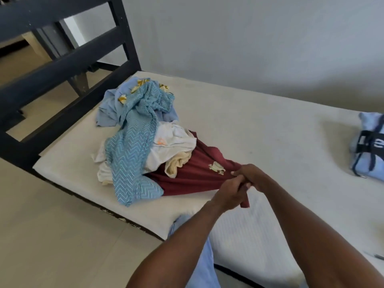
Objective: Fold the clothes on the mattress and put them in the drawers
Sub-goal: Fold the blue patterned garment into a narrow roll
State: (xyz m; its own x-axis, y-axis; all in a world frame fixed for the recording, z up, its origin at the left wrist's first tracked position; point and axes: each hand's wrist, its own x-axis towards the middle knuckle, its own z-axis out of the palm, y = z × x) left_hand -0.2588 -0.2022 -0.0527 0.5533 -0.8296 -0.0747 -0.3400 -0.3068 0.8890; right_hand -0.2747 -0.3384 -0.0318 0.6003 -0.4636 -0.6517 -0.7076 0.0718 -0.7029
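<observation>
Your left hand [227, 193] and right hand [252, 176] both pinch one corner of the maroon garment [193, 173], which trails from under the clothes pile [137, 138] on the mattress [270, 142]; bare mattress lies to your right, up to a folded blue bundle [367, 146]

No wording could be read with certainty. A pale gold crest-like emblem [217, 168], its details illegible, stood on the maroon knit garment [193, 175], just beyond the two hands. Well to the right of the hands, a black band with white letters [372, 142] crossed a folded light blue garment [367, 161]; the letters were cut off and unreadable.
</observation>
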